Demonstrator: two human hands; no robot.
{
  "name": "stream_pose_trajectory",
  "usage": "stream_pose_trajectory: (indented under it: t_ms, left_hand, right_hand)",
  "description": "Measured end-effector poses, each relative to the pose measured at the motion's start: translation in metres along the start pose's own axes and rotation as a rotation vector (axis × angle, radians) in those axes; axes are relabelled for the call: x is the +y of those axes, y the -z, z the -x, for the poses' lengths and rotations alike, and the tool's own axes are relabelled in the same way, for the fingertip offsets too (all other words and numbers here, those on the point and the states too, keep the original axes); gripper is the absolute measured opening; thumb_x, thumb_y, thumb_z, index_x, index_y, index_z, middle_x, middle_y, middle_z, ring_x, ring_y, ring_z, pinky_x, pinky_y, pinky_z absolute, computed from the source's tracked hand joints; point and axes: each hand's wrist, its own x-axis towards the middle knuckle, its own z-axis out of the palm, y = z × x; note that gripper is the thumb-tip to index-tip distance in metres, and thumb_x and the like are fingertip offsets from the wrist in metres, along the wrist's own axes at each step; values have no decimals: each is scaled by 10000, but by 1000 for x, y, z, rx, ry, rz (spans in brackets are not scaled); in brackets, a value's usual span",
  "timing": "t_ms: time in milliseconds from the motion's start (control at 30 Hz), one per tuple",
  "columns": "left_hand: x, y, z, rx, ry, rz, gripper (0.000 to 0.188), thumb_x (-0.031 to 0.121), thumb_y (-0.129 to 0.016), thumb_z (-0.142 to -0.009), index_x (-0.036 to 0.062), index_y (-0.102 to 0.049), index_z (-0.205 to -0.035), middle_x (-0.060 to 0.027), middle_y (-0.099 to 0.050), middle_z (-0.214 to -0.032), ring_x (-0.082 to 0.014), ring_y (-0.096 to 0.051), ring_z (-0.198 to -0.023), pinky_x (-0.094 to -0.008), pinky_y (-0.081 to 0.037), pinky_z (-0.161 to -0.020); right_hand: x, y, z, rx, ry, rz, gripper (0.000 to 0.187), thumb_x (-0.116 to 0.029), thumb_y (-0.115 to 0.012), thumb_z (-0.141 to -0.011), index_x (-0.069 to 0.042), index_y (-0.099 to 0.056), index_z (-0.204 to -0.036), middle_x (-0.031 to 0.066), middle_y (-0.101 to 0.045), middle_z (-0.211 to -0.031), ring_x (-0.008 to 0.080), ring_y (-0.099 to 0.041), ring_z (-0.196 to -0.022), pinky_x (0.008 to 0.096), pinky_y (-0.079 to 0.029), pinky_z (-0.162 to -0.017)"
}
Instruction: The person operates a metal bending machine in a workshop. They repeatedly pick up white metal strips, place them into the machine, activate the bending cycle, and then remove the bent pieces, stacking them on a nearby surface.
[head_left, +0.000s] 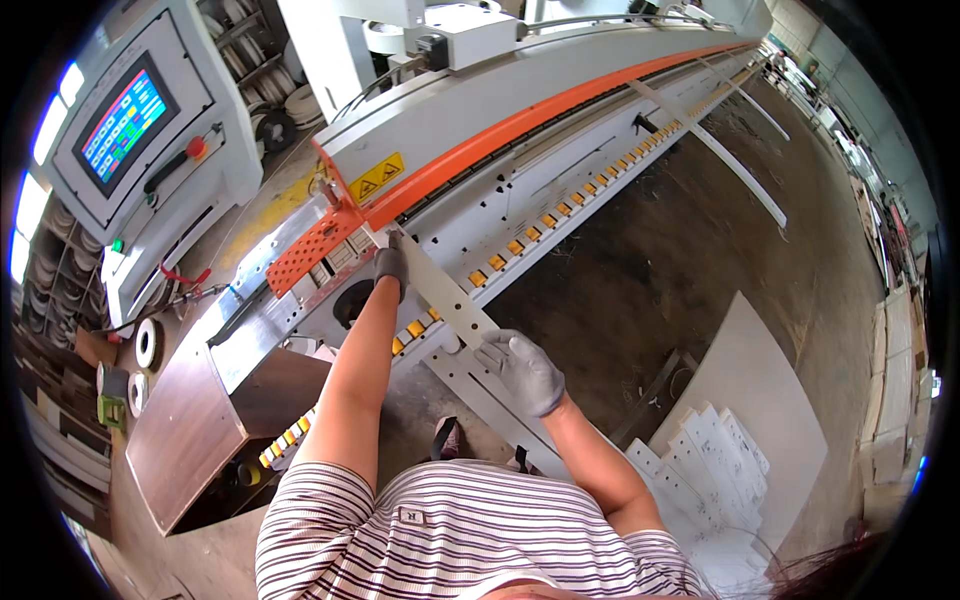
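Note:
A narrow pale board [437, 287] with a row of drilled holes slants from the machine's orange guard toward me. My left hand [391, 263], in a grey glove, grips the board's left edge at its far end, close to the guard; its fingers are partly hidden. At the near end, my right hand [524, 373], in a light grey glove, is open, fingers stretched and their tips against the board. Beneath, a grey support arm [475, 385] extends toward my body. The long grey machine [480, 100] has an orange rail and yellow rollers [478, 279] along its side.
A control panel with a lit screen [124, 123] and red knob stands at left. Below it is a brown wooden cabinet [185, 440]. Stacked white drilled boards [705, 465] rest on a large grey sheet [770, 410] at lower right. Support bars [740, 168] jut from the machine farther along.

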Motion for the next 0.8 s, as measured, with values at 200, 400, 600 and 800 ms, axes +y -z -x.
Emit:
stream_pose_trajectory:
  t_ms: [200, 400, 600, 800]
  left_hand:
    - [25, -19, -9, -279, -302, -272, 467, 502, -513, -907, 85, -552, -1115, -80, -597, -919, -172, -607, -766, -347, -509, -649]
    - [39, 18, 76, -364, -578, -282, 302, 276, -488, -971, 44, -504, -1164, -94, -571, -928, -163, -598, -738, -325, -511, -622]
    - [-8, 99, 243, -432, -1004, -478, 317, 101, -475, -962, -36, -431, -1244, -121, -532, -907, -208, -524, -808, -317, -449, -750]
    - [-77, 129, 309, -663, -893, -653, 320, 54, -499, -909, -9, -455, -1219, -109, -526, -879, -189, -503, -772, -324, -444, -703]
  right_hand:
    - [-16, 35, 2, 188, 82, 108, 341, -258, -475, -954, -17, -548, -1185, 69, -603, -1060, 160, -569, -978, 336, -443, -861]
    - [-28, 92, 71, 541, 75, 1159, 499, -411, -601, -829, -53, -584, -1177, 98, -623, -1122, 221, -585, -1036, 334, -450, -906]
    - [-72, 242, 231, 1238, -529, 1693, 464, -234, -554, -767, -96, -555, -1210, 152, -543, -1263, 309, -514, -1187, 427, -422, -975]
    - [-88, 310, 339, 1542, -694, 1978, 466, -146, -597, -794, -144, -475, -1244, 85, -500, -1256, 263, -514, -1147, 421, -450, -883]
